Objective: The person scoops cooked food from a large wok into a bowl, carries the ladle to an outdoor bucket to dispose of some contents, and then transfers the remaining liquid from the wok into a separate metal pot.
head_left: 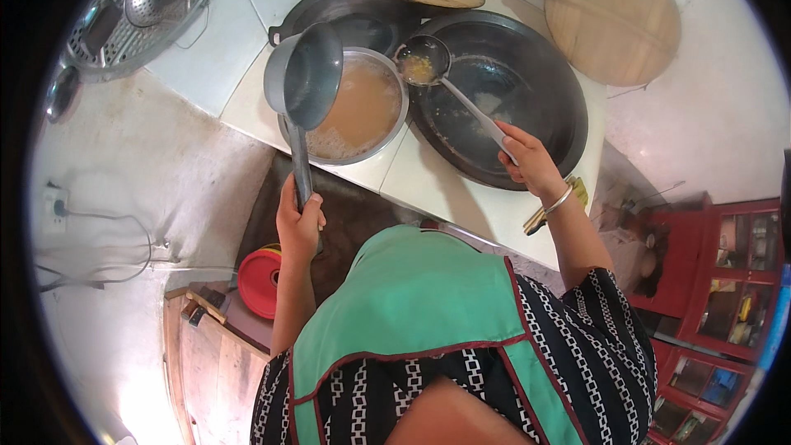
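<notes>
Two ladles held over the stove top.
Left hand (298, 221) grips scoop (306, 74) handle above the bowl (359, 111) of brown liquid; right hand (527, 161) clasps ladle (424, 60) at the wok (503, 99) rim.

Between the left hand (298, 222) and right hand (527, 161) the white tiled counter (428, 185) lies bare, leaving a free lane. Ahead of the left hand, its dark scoop (306, 74) hangs over the basin of brown liquid (362, 107), blocking that way. Beyond the right hand, the ladle (424, 62) crosses the big black wok (503, 99); wooden lids (614, 12) crowd the far edge.
</notes>
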The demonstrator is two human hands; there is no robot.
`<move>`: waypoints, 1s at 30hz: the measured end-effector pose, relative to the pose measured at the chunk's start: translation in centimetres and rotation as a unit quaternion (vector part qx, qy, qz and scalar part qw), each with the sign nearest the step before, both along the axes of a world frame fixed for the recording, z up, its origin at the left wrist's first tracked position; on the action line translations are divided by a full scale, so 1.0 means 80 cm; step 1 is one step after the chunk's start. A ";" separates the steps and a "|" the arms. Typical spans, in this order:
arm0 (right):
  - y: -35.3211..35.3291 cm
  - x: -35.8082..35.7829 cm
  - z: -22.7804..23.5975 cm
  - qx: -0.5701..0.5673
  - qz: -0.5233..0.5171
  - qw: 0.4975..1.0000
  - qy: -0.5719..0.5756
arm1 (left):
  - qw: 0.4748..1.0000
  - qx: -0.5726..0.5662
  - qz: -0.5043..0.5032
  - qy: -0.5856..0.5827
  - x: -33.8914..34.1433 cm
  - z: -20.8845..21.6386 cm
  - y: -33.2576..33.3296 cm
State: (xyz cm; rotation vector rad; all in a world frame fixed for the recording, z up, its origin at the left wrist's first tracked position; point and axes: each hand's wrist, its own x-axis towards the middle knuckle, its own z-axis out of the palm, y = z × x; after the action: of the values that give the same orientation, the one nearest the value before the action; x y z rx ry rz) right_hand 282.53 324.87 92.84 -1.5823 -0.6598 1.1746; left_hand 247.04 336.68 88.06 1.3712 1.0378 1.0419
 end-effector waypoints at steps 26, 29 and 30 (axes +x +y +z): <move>0.026 0.627 -0.303 -0.234 -0.003 0.778 -0.584 | 0.997 -0.026 0.041 0.064 0.423 -0.015 0.072; 0.048 0.523 -0.293 -0.164 -0.112 0.980 0.022 | 0.998 -0.019 0.035 0.051 0.368 -0.008 0.068; 0.052 0.471 -0.263 -0.151 -0.141 0.969 0.139 | 0.998 -0.015 0.034 0.047 0.337 -0.004 0.063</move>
State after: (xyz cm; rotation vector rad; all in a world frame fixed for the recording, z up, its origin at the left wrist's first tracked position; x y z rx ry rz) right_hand 320.17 328.99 71.82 -1.6532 -0.0696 1.2901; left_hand 273.96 341.71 87.74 1.3786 1.1714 1.0155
